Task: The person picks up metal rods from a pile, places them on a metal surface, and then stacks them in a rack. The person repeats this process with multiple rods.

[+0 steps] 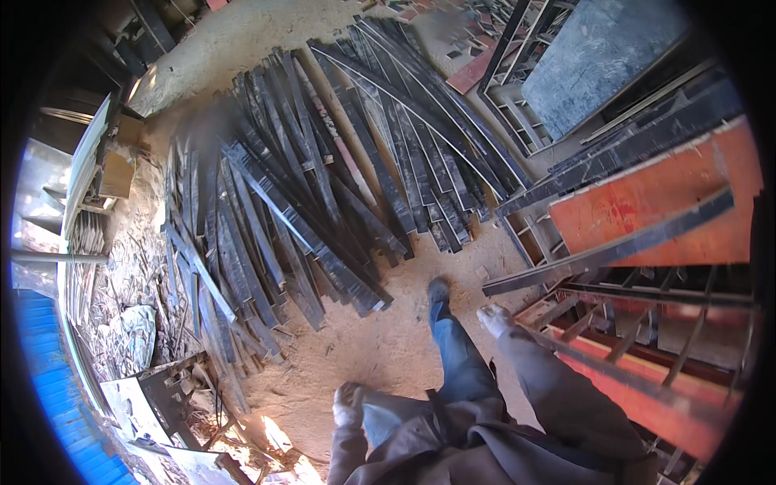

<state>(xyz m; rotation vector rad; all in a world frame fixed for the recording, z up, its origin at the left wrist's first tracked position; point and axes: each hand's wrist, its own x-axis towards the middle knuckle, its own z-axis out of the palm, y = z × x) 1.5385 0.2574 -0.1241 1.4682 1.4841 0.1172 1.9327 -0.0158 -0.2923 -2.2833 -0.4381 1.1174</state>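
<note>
My left hand (349, 406), in a pale work glove, hangs by my left thigh with its fingers curled in and nothing seen in them. My right hand (495, 318), gloved the same way, is held forward beside my leg. Its fingers look curled too, and no object shows in them. Just beyond it lies the near end of a long dark plank (614, 249), apart from the glove. Ahead of my foot, many long dark wooden strips (299, 194) are heaped loosely on the sandy floor (356, 347), some crossing over others.
On my right stand orange-red panels (647, 202) with slatted wooden frames (622, 339), and a blue-grey board (602, 61) farther back. Wood scraps (113, 267) and a crumpled pale sack (139, 333) lie on the left. Blue corrugated sheet (61, 388) edges the lower left.
</note>
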